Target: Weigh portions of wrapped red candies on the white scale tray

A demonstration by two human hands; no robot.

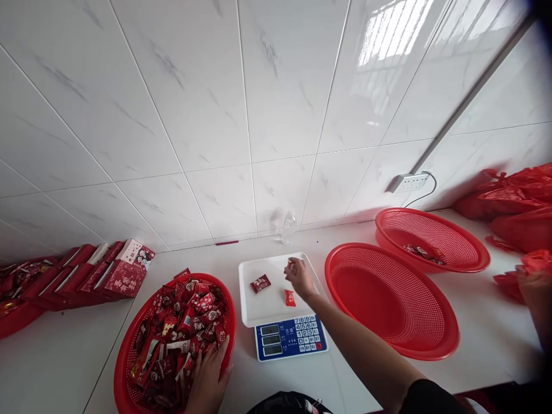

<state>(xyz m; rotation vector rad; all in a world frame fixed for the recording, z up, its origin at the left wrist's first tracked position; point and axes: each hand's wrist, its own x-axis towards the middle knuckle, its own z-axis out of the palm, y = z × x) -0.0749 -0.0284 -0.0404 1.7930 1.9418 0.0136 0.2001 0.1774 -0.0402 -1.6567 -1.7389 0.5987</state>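
Observation:
My left hand [210, 376] rests over the near right side of a red plastic basket [121, 356]. Its fingers are stretched out across the wrapped candies [190, 316] heaped inside. Above the white tray [254, 310] of a digital scale [291, 338], my right hand [299, 277] has its fingers curled into a pinch. Whatever may be between those fingertips is too small to make out. A dark red wrapped candy [260, 283] lies on the tray's left half. Just below my right hand lies a small bright red packet [290, 298].
Right of the scale stands a red basket [435, 322], with another red basket [474, 261] behind it holding a few packets. Red bags [513, 201] and another person's arm [532, 305] are at far right. Red boxes [121, 276] line the left. A power strip [409, 183] is on the wall.

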